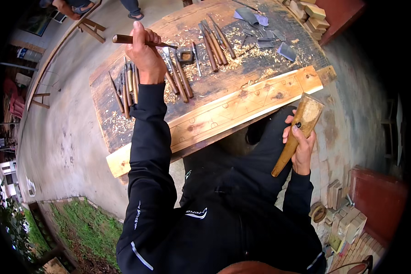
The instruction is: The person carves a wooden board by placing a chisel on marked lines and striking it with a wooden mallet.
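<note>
My left hand [145, 55] grips a wooden-handled carving chisel [123, 39] held horizontally above the workbench [102, 91]. My right hand [301, 146] holds a wooden mallet [308, 116] with a pale worn face, over my right thigh beside the bench. A long pale board [223, 114] with pencilled circles and straight lines lies along the bench's near edge, partly hidden by my left forearm. Rows of chisels and gouges [182, 82] lie on the bench among wood shavings, with a small dark square block [187, 57] between them.
Grey abrasive pieces [286, 51] lie at the bench's back right. Stacked wood blocks [313, 13] and more [351, 223] stand at the right, near red boards [374, 196]. Another person's sandalled feet [134, 13] show at the back left, by a wooden stool [91, 29]. Grass [82, 228] borders the concrete.
</note>
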Demonstrator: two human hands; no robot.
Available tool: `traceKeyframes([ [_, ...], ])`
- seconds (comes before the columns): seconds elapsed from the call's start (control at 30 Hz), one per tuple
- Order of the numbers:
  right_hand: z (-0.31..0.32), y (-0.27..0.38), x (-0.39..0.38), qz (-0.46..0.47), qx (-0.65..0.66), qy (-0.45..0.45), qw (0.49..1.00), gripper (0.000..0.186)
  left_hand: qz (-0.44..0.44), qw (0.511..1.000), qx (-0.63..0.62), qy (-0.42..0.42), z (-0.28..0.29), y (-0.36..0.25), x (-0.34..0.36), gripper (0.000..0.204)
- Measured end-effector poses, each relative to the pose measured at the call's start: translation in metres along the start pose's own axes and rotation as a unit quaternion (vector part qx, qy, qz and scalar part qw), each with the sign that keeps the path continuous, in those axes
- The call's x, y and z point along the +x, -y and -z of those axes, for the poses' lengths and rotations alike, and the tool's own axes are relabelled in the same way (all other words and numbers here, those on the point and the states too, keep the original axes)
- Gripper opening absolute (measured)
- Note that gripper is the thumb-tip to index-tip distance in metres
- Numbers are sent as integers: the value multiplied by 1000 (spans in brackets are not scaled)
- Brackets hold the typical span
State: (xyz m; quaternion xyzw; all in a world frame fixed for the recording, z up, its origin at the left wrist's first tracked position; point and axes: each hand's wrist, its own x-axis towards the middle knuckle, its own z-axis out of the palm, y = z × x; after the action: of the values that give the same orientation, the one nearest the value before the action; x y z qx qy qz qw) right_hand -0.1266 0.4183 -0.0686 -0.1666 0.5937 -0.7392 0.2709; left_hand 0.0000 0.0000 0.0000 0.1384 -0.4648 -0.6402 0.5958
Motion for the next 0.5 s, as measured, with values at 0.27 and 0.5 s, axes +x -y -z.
traceKeyframes([
  [0.27,6,4,8,-8,22,12,1000,50,46,999,8,2,4,42,-5,40],
  [0.5,4,5,10,-12,1,9,1000,51,47,998,44,22,5,51,-2,36],
])
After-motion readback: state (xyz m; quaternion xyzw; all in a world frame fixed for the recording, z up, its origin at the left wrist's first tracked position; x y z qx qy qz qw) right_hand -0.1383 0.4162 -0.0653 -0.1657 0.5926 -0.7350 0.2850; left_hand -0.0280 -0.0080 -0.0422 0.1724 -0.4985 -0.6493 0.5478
